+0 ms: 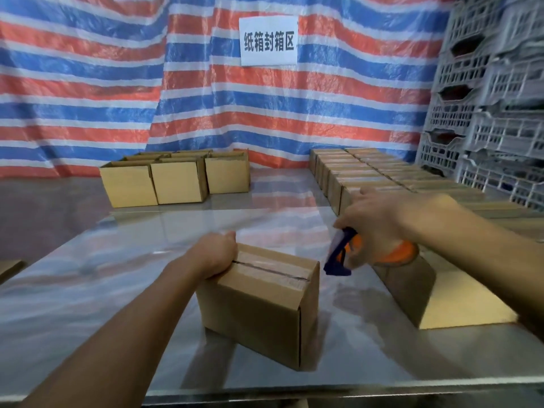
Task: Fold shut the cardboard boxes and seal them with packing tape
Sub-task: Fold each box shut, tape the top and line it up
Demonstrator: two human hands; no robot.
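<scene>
On the table (112, 293), left hand (216, 254) grips the box (259, 316); right hand (372, 220) clutches the tape dispenser (338, 259).

Backdrop: tarpaulin (88, 83), woven plastic, red, blue and white horizontal stripes, hanging in folds behind the desk.
Sign: white paper sheet (268, 41), black characters 纸箱封箱区, fixed flat to the tarpaulin, upper centre.
Crates: grey lattice-walled plastic crates (485, 113), stacked in columns at the far right; contents too dark to tell.
Desk: shiny metal top (88, 275), mirroring the tarpaulin's stripes.
</scene>
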